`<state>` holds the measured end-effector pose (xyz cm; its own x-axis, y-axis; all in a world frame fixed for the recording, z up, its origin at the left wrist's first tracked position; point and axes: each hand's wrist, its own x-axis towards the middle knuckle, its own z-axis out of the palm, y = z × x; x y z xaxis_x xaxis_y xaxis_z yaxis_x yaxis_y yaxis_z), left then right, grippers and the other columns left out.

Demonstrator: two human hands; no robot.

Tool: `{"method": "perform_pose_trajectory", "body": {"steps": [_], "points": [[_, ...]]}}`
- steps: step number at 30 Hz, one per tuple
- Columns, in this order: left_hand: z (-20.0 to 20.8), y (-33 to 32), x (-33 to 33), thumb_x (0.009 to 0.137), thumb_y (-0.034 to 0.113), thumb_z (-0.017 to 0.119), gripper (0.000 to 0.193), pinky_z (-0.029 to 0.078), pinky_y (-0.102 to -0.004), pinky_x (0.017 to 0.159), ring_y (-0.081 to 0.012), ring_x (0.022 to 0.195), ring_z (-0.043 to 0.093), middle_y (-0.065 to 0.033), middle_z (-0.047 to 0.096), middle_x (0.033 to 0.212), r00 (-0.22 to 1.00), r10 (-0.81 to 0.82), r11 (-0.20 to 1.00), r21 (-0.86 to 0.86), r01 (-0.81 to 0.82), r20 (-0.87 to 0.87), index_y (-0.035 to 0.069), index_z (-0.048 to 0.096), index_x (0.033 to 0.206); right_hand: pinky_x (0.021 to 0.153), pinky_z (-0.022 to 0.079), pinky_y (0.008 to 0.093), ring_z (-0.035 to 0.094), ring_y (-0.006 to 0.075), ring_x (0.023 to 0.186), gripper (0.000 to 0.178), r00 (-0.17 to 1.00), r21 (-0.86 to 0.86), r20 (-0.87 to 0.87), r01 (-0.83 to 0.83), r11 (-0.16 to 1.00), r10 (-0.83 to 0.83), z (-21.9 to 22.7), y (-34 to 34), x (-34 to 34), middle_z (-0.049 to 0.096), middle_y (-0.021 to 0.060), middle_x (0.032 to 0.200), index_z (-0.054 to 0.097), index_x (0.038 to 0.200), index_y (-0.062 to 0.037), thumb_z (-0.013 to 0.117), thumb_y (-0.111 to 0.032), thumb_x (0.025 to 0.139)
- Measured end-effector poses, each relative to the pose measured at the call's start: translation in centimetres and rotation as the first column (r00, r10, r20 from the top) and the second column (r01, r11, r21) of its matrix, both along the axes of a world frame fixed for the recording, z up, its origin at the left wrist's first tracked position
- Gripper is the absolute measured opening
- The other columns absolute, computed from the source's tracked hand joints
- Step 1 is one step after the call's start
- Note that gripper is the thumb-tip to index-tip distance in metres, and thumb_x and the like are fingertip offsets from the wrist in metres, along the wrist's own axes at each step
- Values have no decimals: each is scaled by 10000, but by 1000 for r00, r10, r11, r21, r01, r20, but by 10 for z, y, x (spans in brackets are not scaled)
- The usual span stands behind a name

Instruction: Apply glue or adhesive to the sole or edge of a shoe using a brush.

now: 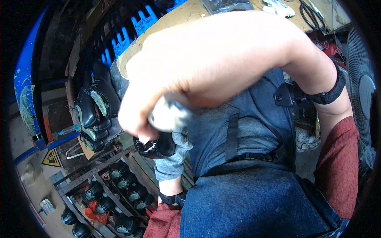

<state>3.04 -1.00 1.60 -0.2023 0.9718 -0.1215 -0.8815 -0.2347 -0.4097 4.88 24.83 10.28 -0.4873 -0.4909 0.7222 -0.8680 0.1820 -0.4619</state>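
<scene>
A glossy black shoe [155, 147] is held low in front of me, left of my apron [242, 150]. My left hand [180, 139], in a grey knitted glove, grips it from the right side; most of its fingers are hidden. Across the top of the view comes my bare right arm, and my right hand [137, 117] is bent down over the shoe, blurred by motion. Its fingers are curled close to the glossy surface, and what they hold is hidden. Between the hands is a blurred whitish thing [171, 114] whose kind I cannot make out.
Black shoes [87, 109] with pale undersides lie on a bench at the left. Below it, a rack [99, 178] carries several more. Ahead is a worktop [186, 12] with a white glove [279, 8] and black cable [311, 16]. A fan [363, 87] stands at right.
</scene>
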Motion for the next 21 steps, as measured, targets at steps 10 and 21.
{"method": "perform_pose_trajectory", "body": {"steps": [10, 21], "points": [[47, 8, -46, 980, 548, 423, 660, 531, -345, 847, -192, 912, 652, -133, 643, 1107, 578, -286, 520, -630, -576, -765, 41, 445, 1402, 927, 475, 330, 616, 170, 1006, 190, 747, -235, 508, 599, 766, -429, -5, 44, 45, 672, 76, 1051, 684, 1007, -23, 716, -77, 828], [45, 185, -266, 728, 653, 666, 767, 467, -386, 920, -358, 1007, 655, -240, 690, 995, -88, -977, 69, 102, -992, -196, -34, 649, 1067, 971, 464, 416, 609, 280, 1092, 183, 658, -372, 653, 711, 597, -376, -36, 86, 81, 651, 201, 1113, 590, 985, 2, 685, -8, 828]]}}
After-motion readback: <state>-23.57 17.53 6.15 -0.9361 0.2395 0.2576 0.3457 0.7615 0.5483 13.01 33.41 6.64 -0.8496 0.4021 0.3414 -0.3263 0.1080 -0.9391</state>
